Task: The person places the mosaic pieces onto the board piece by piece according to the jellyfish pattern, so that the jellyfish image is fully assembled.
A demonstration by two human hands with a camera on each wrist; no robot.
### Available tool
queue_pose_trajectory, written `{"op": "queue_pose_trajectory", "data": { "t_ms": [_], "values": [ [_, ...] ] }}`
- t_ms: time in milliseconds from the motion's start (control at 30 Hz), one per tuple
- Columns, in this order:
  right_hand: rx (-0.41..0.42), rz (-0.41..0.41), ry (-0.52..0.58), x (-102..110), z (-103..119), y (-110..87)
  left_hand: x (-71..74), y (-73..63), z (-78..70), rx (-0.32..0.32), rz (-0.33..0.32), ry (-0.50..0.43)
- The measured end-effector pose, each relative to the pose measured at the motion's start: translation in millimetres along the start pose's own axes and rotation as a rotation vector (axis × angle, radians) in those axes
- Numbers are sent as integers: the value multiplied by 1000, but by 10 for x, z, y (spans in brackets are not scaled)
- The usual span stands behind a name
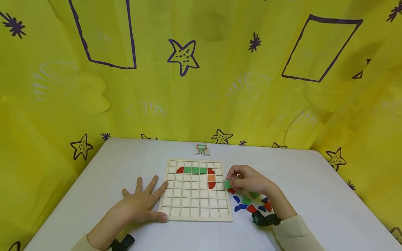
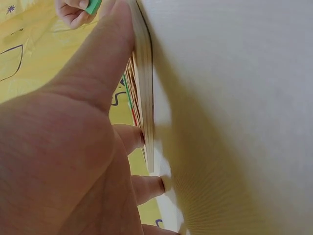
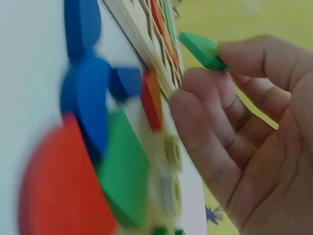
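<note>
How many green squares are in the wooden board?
3: left green square, middle green square and right green square, side by side in the wooden board, second row from the top. None look hidden.

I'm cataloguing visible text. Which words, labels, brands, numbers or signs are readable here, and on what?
None can be read.
Small white card with red-and-green figure: any lettering too small.
Black device on the right wrist: any marking too small.
Pale wooden grid board: no lettering visible.
Yellow curtain: purple stars and outlines, no legible text.
</note>
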State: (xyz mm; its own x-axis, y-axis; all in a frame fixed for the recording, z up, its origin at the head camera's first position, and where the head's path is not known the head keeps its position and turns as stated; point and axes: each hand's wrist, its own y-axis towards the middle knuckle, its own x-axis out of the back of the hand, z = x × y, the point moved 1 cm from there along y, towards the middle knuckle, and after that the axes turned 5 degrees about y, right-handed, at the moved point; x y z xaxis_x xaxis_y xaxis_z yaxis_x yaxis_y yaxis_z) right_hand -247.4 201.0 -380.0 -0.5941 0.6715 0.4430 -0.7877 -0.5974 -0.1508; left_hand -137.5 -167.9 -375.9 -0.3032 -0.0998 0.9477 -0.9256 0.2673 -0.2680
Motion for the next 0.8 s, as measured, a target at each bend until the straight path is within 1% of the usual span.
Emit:
{"op": "queue_pose_trajectory", "data": {
  "t_ms": [133,267,333,400,467,567,667,800],
  "values": [
    [-3,-28,8,-101,27,86,3,16,-8,0,-2,2],
    [-8,-15,0,-210,81,183,-12,35,-4,6,3,4],
    [7,1,-28,-262,125,238,-13,39,-2,11,3,4],
    [40,16,-72,-303,177,290,-9,40,-2,16,2,2],
    [80,21,-123,-337,226,344,-1,37,-4,19,2,-2],
    [113,25,-187,-384,277,416,8,29,-7,18,10,-11],
    [118,25,-223,-428,307,475,14,20,-12,12,16,-13],
    [112,29,-243,-485,323,543,6,17,-6,13,16,-7]
  ]
}}
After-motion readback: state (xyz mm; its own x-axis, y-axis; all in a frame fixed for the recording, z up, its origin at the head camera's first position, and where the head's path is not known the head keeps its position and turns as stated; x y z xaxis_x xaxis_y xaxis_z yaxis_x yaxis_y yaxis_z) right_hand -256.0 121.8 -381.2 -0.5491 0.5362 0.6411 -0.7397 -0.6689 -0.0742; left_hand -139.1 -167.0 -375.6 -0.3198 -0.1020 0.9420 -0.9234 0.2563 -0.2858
